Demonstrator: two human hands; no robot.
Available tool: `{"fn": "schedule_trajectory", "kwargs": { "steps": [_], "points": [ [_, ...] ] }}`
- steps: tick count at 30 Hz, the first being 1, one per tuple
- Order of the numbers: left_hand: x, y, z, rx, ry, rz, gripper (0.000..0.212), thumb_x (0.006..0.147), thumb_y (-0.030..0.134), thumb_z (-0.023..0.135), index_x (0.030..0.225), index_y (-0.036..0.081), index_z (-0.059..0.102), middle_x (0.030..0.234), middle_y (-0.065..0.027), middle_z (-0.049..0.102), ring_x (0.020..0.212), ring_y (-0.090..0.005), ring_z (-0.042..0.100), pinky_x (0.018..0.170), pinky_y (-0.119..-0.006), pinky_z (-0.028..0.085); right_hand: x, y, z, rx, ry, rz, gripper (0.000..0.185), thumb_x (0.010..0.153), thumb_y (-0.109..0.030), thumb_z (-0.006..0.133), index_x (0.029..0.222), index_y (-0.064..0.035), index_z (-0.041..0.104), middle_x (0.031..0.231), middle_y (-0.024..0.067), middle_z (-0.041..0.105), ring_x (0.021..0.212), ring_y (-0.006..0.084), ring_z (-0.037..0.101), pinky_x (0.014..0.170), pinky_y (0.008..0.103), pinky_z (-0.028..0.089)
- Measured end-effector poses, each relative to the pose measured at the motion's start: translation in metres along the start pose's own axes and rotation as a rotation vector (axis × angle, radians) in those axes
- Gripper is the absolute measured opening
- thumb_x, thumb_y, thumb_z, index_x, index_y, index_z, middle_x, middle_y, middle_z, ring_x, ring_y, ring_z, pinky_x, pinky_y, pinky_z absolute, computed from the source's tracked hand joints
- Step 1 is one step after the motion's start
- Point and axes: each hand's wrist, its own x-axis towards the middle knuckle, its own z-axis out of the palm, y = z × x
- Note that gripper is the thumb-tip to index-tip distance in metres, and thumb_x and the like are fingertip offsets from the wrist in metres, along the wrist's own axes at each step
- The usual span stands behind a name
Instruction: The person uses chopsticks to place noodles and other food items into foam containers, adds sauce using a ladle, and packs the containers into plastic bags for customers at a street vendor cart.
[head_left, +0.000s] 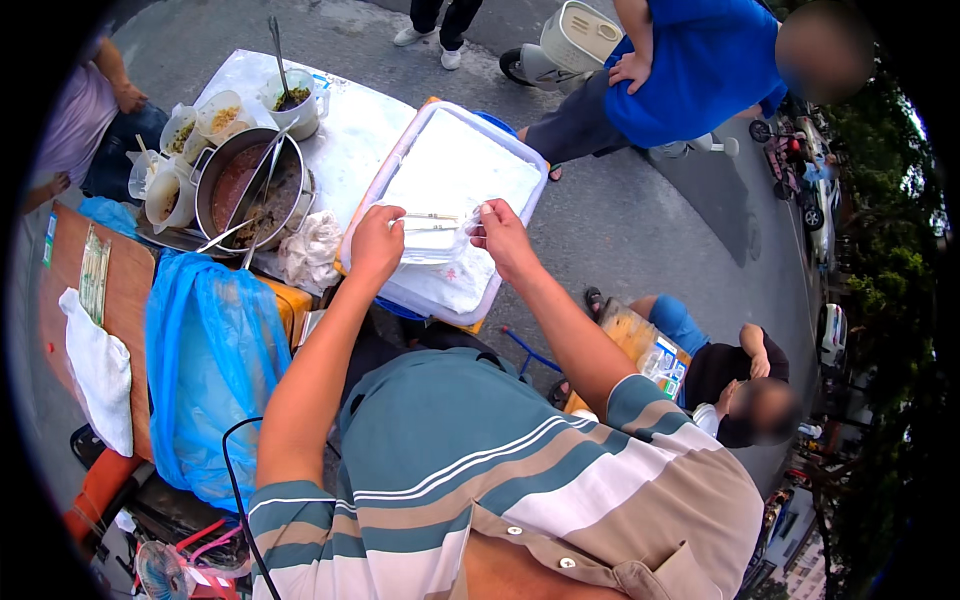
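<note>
Both my hands are over a translucent plastic tub (517, 259) with a white cloth (472, 161) spread across it. Between them is a clear plastic bag (442, 244) with a pale container in it, and thin wrapped sticks, probably chopsticks (435, 217), lie on top. My left hand (379, 240) pinches the bag's left side near the ends of the sticks. The gathered right edge of the bag is between the thumb and fingers of my right hand (501, 236). What the container holds cannot be made out.
Left of the tub, a metal pot (251, 187) of sauces with ladles stands beside plastic jugs (296, 101) of toppings and a crumpled cloth (311, 251). A blue plastic bag (217, 375) covers something near a wooden board (67, 285). People stand ahead and at the left; another sits at the right.
</note>
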Motion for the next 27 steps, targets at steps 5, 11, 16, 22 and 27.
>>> {"fn": "schedule_trajectory", "kwargs": {
  "steps": [5, 11, 16, 22, 27],
  "points": [
    [-0.004, 0.027, -0.035, -0.269, -0.128, -0.283, 0.025, 0.096, 0.009, 0.056, 0.115, -0.002, 0.070, 0.107, -0.0137, 0.069, 0.061, -0.0227, 0.069, 0.065, -0.035, 0.056, 0.003, 0.008, -0.011, -0.549, 0.175, -0.363, 0.024, 0.107, -0.022, 0.051, 0.104, -0.0029, 0.064, 0.080, 0.0112, 0.068, 0.078, 0.0199, 0.066, 0.072, 0.0373, 0.052],
    [-0.011, 0.022, -0.038, -0.348, -0.162, -0.321, 0.028, 0.098, 0.009, 0.054, 0.118, -0.004, 0.069, 0.108, -0.0148, 0.070, 0.061, -0.0194, 0.069, 0.063, -0.033, 0.056, -0.020, -0.002, 0.004, -0.394, 0.182, -0.349, 0.020, 0.107, -0.018, 0.051, 0.106, -0.0020, 0.063, 0.085, 0.0112, 0.068, 0.077, 0.0188, 0.066, 0.073, 0.0334, 0.052],
    [-0.010, 0.027, -0.030, -0.408, -0.190, -0.311, 0.029, 0.098, 0.009, 0.056, 0.122, -0.004, 0.067, 0.115, -0.0147, 0.069, 0.063, -0.0184, 0.070, 0.063, -0.031, 0.055, 0.002, 0.033, 0.016, 0.018, 0.139, -0.419, 0.021, 0.110, -0.020, 0.047, 0.112, -0.0037, 0.060, 0.097, 0.0073, 0.068, 0.077, 0.0126, 0.064, 0.077, 0.0293, 0.054],
    [-0.016, 0.038, -0.025, -0.511, -0.257, -0.321, 0.046, 0.095, 0.002, 0.054, 0.140, 0.000, 0.054, 0.126, -0.0183, 0.063, 0.074, -0.0179, 0.072, 0.067, -0.029, 0.056, -0.005, 0.008, 0.034, 0.274, -0.034, -0.063, 0.021, 0.109, -0.018, 0.041, 0.121, -0.0026, 0.048, 0.101, 0.0145, 0.068, 0.079, 0.0197, 0.069, 0.073, 0.0326, 0.056],
    [-0.020, 0.056, -0.012, -0.326, -0.330, -0.052, 0.069, 0.088, 0.000, 0.053, 0.155, 0.010, 0.036, 0.137, -0.0264, 0.053, 0.106, -0.0354, 0.065, 0.090, -0.041, 0.053, -0.021, -0.033, 0.062, -0.269, -0.290, -0.003, 0.030, 0.103, -0.013, 0.052, 0.129, 0.0000, 0.047, 0.110, 0.0167, 0.068, 0.092, 0.0181, 0.067, 0.078, 0.0318, 0.054]
  ]
}}
